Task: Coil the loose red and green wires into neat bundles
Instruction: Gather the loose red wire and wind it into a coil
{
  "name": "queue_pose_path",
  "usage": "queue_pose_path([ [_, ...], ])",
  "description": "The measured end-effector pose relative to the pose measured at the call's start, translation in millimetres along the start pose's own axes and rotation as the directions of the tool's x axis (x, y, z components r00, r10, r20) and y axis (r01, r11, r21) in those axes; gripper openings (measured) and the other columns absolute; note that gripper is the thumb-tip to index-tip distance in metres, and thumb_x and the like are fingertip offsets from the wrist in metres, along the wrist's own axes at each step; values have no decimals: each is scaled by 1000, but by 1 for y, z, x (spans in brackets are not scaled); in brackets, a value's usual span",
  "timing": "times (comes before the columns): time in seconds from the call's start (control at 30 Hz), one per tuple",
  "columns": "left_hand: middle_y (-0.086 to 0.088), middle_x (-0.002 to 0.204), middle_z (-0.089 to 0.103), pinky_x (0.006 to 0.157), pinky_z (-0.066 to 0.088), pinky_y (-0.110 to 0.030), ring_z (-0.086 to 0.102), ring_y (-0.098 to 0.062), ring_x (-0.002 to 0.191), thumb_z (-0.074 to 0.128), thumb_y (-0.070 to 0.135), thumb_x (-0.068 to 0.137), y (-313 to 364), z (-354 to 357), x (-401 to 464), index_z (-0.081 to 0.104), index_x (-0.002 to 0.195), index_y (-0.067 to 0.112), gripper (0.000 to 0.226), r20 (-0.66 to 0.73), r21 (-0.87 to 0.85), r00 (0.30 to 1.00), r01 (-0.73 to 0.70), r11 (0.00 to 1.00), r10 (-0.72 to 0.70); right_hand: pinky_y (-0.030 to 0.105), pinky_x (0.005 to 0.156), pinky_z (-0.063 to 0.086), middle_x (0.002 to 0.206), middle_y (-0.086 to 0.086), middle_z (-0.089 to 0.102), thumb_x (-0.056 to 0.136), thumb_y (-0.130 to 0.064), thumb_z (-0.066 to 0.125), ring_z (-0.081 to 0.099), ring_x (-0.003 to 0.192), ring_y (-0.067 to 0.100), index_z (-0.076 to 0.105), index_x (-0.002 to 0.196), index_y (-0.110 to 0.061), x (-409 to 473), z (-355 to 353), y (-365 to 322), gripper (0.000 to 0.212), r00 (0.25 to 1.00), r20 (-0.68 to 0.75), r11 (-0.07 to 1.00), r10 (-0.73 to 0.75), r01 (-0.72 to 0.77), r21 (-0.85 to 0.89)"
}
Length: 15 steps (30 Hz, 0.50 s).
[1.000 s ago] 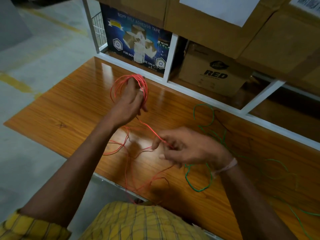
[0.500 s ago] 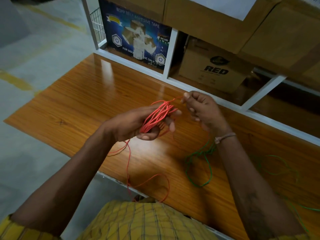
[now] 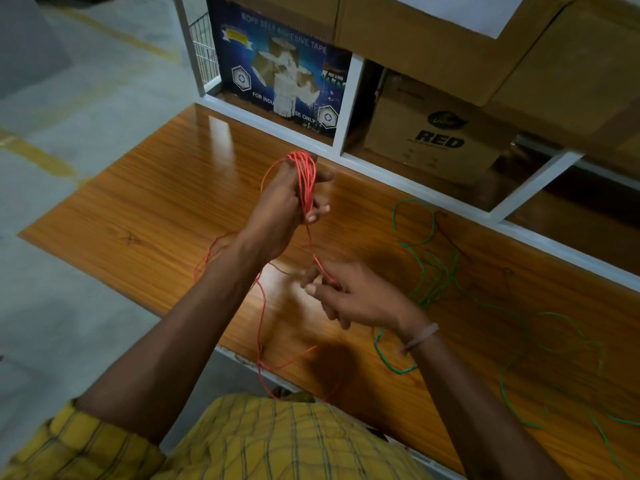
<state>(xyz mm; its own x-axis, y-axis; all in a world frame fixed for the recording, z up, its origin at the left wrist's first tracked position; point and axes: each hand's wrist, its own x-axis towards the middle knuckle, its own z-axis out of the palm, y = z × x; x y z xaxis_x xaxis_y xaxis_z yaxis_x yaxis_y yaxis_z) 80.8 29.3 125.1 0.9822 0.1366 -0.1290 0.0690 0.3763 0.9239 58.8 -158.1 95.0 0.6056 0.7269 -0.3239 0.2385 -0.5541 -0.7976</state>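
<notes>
My left hand (image 3: 287, 202) is raised over the wooden table (image 3: 145, 209) with several loops of red wire (image 3: 304, 174) wound around its fingers. One red strand runs down from the loops into my right hand (image 3: 353, 292), whose fingers pinch it lower and nearer to me. The loose tail of red wire (image 3: 261, 327) hangs over the table's near edge. The green wire (image 3: 426, 268) lies loose and tangled on the table to the right of my right hand, and neither hand touches it.
A white shelf frame (image 3: 349, 98) runs along the table's far edge, holding a blue tape carton (image 3: 277, 74) and a brown box marked RED (image 3: 436, 129). Grey floor (image 3: 69, 98) lies to the left. My yellow checked shirt (image 3: 277, 441) is at the bottom.
My left hand lifted the red loops up and away from me. My right hand came down from beside the coil toward me, drawing a strand of red wire taut.
</notes>
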Motion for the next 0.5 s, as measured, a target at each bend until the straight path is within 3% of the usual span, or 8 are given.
queue_pose_path([
  [0.1,-13,131,66,51,46,-24,68,-15,63,35,31,117,-14,0,5,42,140,21,26,-72,211,996,-29,977,45,33,57,54,67,9,71,103,-12,65,68,52,21,64,117,-12,-14,-21,-15,14,988,149,999,-28,30,-11],
  [0.17,-14,127,65,53,48,-27,72,-17,65,33,31,118,-21,-4,8,39,139,21,24,-77,337,993,-57,940,88,34,56,55,68,12,70,101,-8,68,67,55,24,64,118,-10,-23,-33,-21,17,978,206,997,-41,25,78],
  [0.3,-16,94,65,54,51,-34,74,-37,69,33,26,117,-33,-20,11,38,134,12,23,6,630,986,-131,766,164,31,48,53,65,14,63,101,-6,70,59,54,28,65,118,-5,-46,-57,-32,18,971,218,972,-100,49,229],
  [0.4,-21,95,66,56,52,-38,72,-38,68,35,26,116,-34,-32,6,41,133,10,24,100,690,991,-132,712,87,23,40,45,60,8,59,101,-6,67,57,48,20,67,116,-1,-58,-85,-37,16,978,101,957,-180,150,249],
  [0.5,-22,117,70,52,49,-31,70,-28,64,39,28,116,-26,-33,-7,46,140,13,30,196,639,980,-100,763,-37,28,43,40,51,2,47,101,-12,60,48,41,12,70,106,2,-58,-108,-28,18,953,-142,910,-268,299,286],
])
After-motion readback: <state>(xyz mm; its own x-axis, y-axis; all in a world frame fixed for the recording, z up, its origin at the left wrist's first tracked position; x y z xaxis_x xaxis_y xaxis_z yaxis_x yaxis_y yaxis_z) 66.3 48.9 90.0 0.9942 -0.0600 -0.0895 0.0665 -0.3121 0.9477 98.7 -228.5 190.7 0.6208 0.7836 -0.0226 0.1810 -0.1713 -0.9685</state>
